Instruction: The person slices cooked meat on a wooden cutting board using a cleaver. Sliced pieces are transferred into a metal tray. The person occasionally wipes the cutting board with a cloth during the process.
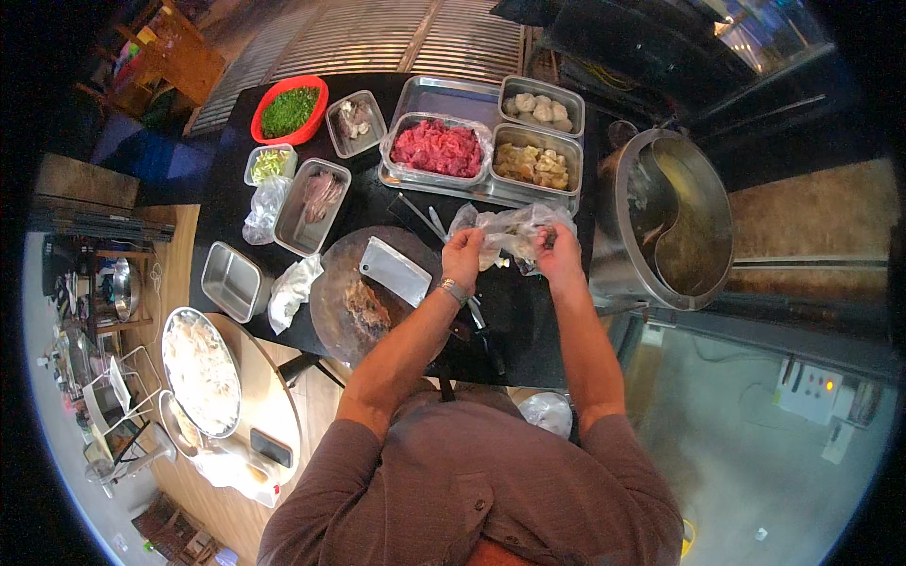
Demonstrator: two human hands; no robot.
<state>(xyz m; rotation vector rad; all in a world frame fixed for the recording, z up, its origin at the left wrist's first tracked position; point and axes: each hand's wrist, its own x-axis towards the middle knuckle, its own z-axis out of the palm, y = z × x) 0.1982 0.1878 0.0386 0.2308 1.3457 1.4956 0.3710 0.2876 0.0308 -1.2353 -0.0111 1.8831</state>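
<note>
A crumpled clear plastic bag [515,225] is stretched between my two hands over the black table, with something pale and dark inside that I cannot make out. My left hand [463,256] pinches its left end, and my right hand [559,249] grips the right end. Left of my left hand, a cleaver [396,270] lies on a round chopping board [333,311], beside a piece of browned meat [367,308]. Long metal utensils [425,218] lie just beyond my left hand. Raw sliced red meat [439,148] fills a plastic-lined container behind the bag.
Metal containers of dumplings [539,112] and yellowish pieces [531,167] stand at the back right. A round two-part pot [671,219] with liquid is at the right. Chopped greens in a red basket [320,117], a meat container [283,237] and an empty metal container [232,281] stand leftward.
</note>
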